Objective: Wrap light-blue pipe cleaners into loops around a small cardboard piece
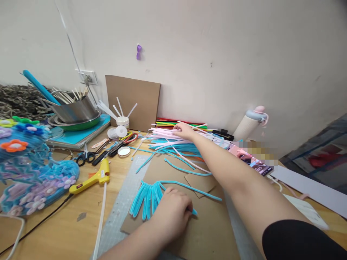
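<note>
My left hand point(173, 209) rests on a brown cardboard sheet, its fingers closed on a blue pipe cleaner point(194, 212) whose end pokes out at the right. Beside it lies a fan of looped blue pipe cleaners point(145, 200), partly covered by that hand. From the fan's top a long blue strand point(193, 189) runs to the right. My right hand point(184, 130) reaches to the back, its bent fingers gripping pale pink pipe cleaners point(162, 133) in the pile. Its fingertips are partly hidden. More blue pipe cleaners point(176, 148) lie just below the pink ones.
On the left are a yellow glue gun point(93, 178), scissors point(85, 157) and a blue flowered craft piece point(38, 180). A metal bowl point(76, 110) of sticks stands behind. At right are a phone point(251, 159) and a bottle point(248, 124). Cardboard point(132, 103) leans on the wall.
</note>
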`<action>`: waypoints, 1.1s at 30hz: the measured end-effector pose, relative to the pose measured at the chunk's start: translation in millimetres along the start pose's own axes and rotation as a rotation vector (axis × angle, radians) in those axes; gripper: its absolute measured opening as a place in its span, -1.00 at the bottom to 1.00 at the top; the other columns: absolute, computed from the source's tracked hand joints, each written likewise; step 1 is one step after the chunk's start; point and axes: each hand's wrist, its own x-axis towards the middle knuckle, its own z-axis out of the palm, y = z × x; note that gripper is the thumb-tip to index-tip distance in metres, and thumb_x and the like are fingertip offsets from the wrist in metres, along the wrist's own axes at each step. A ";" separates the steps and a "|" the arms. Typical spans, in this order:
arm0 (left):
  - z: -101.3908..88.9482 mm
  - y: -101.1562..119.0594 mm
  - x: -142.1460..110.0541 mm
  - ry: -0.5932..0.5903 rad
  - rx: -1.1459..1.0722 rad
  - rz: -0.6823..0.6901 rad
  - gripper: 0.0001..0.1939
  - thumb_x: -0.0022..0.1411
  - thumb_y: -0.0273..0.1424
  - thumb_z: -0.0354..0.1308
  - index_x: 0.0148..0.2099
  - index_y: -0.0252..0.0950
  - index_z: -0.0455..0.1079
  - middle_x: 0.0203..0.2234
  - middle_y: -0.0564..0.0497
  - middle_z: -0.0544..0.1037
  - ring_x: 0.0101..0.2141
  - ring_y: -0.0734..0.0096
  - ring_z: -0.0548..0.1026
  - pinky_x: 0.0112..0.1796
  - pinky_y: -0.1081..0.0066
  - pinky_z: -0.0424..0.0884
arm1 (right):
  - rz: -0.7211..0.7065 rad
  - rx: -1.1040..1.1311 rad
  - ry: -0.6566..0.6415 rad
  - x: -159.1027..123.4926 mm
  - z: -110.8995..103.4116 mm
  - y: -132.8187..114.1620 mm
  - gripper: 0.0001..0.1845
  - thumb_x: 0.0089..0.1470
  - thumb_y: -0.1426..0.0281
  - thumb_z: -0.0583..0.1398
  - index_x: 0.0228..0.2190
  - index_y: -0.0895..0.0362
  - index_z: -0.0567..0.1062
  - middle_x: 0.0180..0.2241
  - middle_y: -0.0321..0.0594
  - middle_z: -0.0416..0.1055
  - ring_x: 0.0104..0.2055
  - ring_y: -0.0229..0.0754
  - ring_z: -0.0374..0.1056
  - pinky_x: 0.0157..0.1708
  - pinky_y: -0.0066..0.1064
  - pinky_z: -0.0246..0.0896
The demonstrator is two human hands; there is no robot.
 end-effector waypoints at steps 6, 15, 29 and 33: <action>1.0 -1.0 0.0 -0.006 0.009 -0.002 -0.91 0.02 -0.51 0.14 -0.40 -0.23 0.42 -0.44 0.09 0.54 -0.31 0.37 0.42 -0.19 0.32 0.17 | 0.016 -0.015 0.003 -10.5 10.9 -11.0 -0.82 -0.07 0.30 0.19 -0.41 0.13 0.51 -0.34 -0.15 0.45 -0.26 -0.11 0.31 -0.27 -0.40 0.09; 1.9 -1.7 -0.2 0.000 0.019 0.009 -0.91 0.02 -0.51 0.15 -0.39 -0.23 0.43 -0.43 0.08 0.54 -0.30 0.35 0.42 -0.19 0.32 0.18 | -0.044 0.143 0.133 -5.1 -19.6 -25.9 -0.72 -0.01 0.28 0.10 -0.39 0.20 0.53 -0.45 -0.23 0.40 -0.38 -0.21 0.26 -0.36 -0.46 0.05; 4.6 -4.2 0.2 0.019 0.035 0.024 -0.93 0.01 -0.49 0.16 -0.40 -0.23 0.43 -0.43 0.07 0.55 -0.30 0.34 0.43 -0.18 0.33 0.19 | -0.029 -0.075 0.051 -45.9 -30.0 -70.0 -0.66 0.18 0.20 -0.06 -0.20 0.07 0.41 -0.40 -0.17 0.45 -0.34 -0.13 0.31 -0.33 -0.41 0.07; 3.3 -4.1 0.1 0.001 0.049 0.031 -0.93 0.02 -0.47 0.16 -0.38 -0.23 0.44 -0.43 0.05 0.55 -0.28 0.32 0.43 -0.18 0.33 0.19 | -0.074 -0.033 0.047 -60.1 -8.5 -56.3 -0.75 0.11 0.42 0.02 -0.25 0.15 0.47 -0.24 -0.11 0.44 -0.19 -0.13 0.31 -0.20 -0.39 0.11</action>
